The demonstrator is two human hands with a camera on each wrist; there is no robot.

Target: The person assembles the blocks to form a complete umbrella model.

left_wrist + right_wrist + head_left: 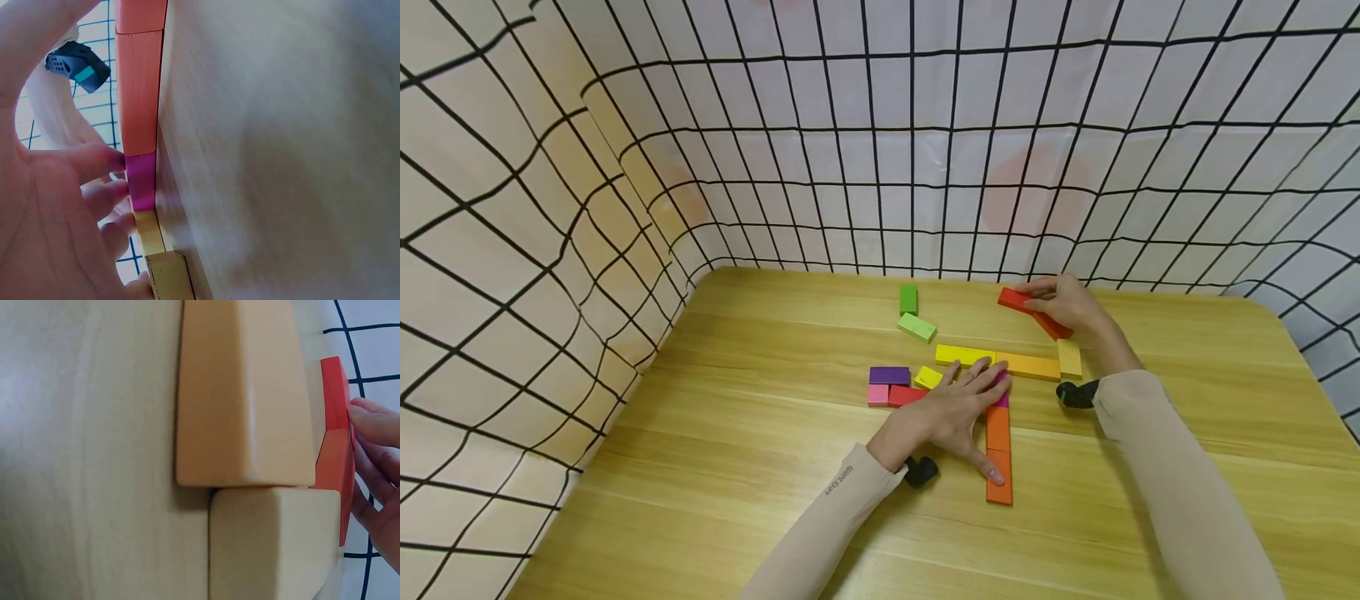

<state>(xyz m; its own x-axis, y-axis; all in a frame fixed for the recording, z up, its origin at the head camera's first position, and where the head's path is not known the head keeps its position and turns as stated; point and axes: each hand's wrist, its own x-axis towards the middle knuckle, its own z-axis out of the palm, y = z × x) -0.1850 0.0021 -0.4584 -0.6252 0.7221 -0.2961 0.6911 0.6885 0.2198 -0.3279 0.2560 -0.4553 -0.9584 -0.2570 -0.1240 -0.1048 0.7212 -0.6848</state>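
Observation:
My left hand [950, 414] lies spread over a row of wooden blocks, fingers extended. Its fingertips touch the magenta block [141, 181] and the yellow bar [953, 354], and the thumb rests on the nearer orange bar [999, 492]. Another orange bar [139, 94] joins it to the magenta block. Farther back, my right hand [1070, 304] pinches a red block [1012, 298] between thumb and fingers. This block meets a red-orange block [334, 462] at an angle. Beside them, an amber bar [1028, 367] touches a pale yellow block [1070, 360].
Left of the row are a purple block [889, 376], a pink block [877, 396], a red bar [906, 397] and a small yellow block [928, 377]. Two green blocks [908, 298] lie behind. A gridded white curtain [820, 150] borders the wooden table [737, 417].

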